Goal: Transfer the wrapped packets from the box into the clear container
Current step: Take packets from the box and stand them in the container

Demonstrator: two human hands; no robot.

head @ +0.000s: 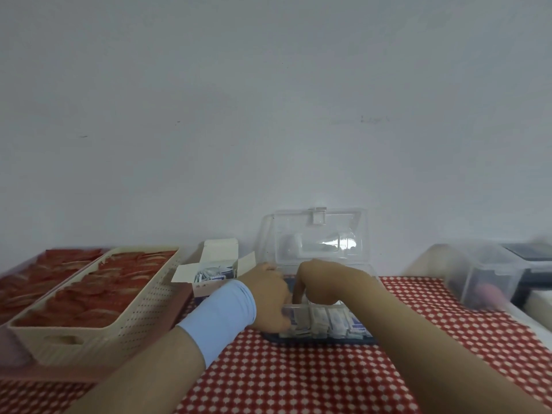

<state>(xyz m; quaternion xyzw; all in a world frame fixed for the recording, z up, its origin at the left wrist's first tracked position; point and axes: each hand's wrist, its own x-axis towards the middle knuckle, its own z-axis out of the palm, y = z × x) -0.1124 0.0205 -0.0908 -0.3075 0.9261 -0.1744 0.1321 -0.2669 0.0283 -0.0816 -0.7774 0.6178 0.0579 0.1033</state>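
Where the red-checked bench (pixel 298 377) fills the lower frame, the clear container (pixel 321 307) sits centre, packets (pixel 337 321) inside; the box (pixel 206 289) to its left holds more. There the left hand (pixel 265 297) grips the container's wall; the right hand (pixel 322 282) dips inside, its grip hidden. Crowded fingers could tip packets out.

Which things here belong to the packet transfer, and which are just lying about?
Job: cardboard box of wrapped packets; clear container, lid up, some packets already inside; left hand and right hand at it.
Lying about: cream basket of red items; clear bin at right; checked cloth.
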